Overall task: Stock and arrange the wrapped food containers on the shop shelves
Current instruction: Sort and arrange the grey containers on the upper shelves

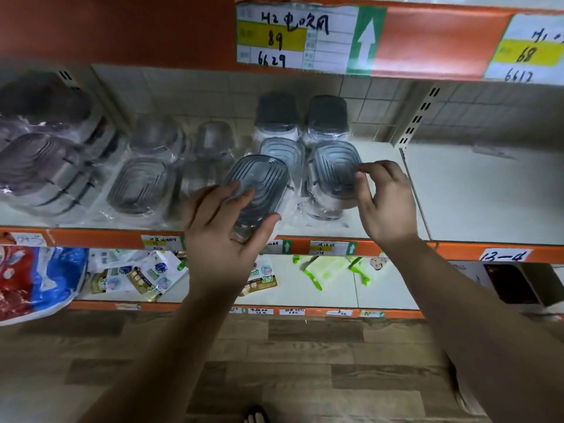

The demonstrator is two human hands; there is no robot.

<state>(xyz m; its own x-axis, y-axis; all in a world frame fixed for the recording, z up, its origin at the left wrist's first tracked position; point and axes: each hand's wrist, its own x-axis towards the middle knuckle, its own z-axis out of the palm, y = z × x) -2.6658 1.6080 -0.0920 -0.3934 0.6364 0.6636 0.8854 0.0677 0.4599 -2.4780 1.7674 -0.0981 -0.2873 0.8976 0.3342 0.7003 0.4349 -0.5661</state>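
Note:
On the white middle shelf (381,206) stand several clear-wrapped food containers with grey ribbed lids. My left hand (225,233) grips one wrapped container (259,184) at the shelf's front edge, fingers over the lid and thumb beneath. My right hand (384,199) pinches the right rim of a neighbouring wrapped container (332,172) that leans on its side. Behind them stand another ribbed-lid container (282,152) and two taller dark-lidded tubs (276,114) (326,117). More wrapped containers (139,184) lie to the left.
Stacked dark containers (42,166) fill the shelf's far left. Right of a divider, a white shelf section (488,193) holds almost nothing. Orange shelf edges carry price labels (293,35). The lower shelf holds packets (146,273) and a red-blue bag (33,282). Wooden floor lies below.

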